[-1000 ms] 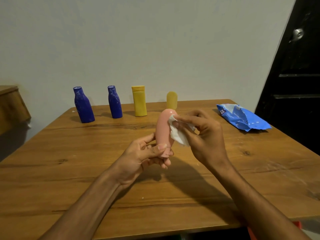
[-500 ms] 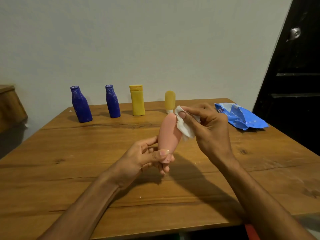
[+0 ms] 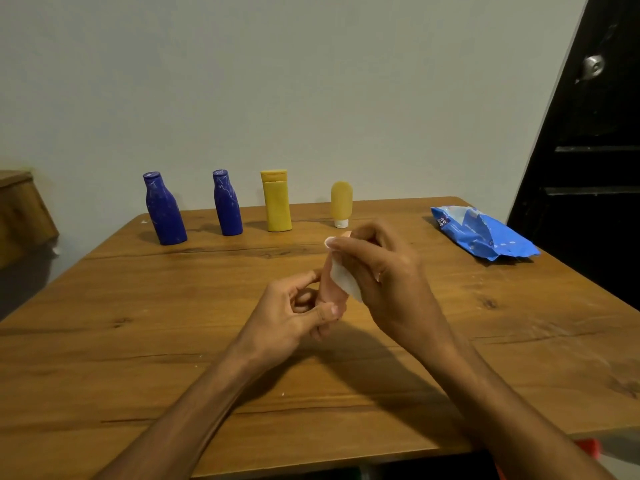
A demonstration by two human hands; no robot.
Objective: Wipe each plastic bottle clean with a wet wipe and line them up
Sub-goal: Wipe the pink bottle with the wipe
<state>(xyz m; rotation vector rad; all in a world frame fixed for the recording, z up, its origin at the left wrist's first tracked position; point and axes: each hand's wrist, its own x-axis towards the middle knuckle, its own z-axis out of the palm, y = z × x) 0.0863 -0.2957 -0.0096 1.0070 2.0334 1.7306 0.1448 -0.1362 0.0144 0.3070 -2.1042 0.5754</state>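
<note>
Wiping: my left hand [image 3: 294, 317] pinches the pink bottle [image 3: 327, 289], my right hand [image 3: 384, 271] clamps the wipe [image 3: 343, 282] round it; next, stand it beyond them.

The table [image 3: 138, 341] is wood with clear grain, dark knots and a low satin sheen. The left blue bottle [image 3: 164, 211] and the right blue bottle [image 3: 227, 204] are plastic, scuffed with pale scratches. The yellow bottle [image 3: 276, 202] is matt plastic; the tube [image 3: 341, 200] beside it looks softer and faintly frosted, with a white plastic cap [image 3: 340, 222]. The pink bottle [image 3: 328, 289] is smooth and matt, and the wipe [image 3: 343, 279] against it is a thin white cloth-like sheet. The pack [image 3: 485, 233] is glossy, crinkled blue film. The wall [image 3: 311, 81] is flat matt paint, the door [image 3: 595, 209] is dark and dull, and its knob [image 3: 593, 65] is shiny metal.
</note>
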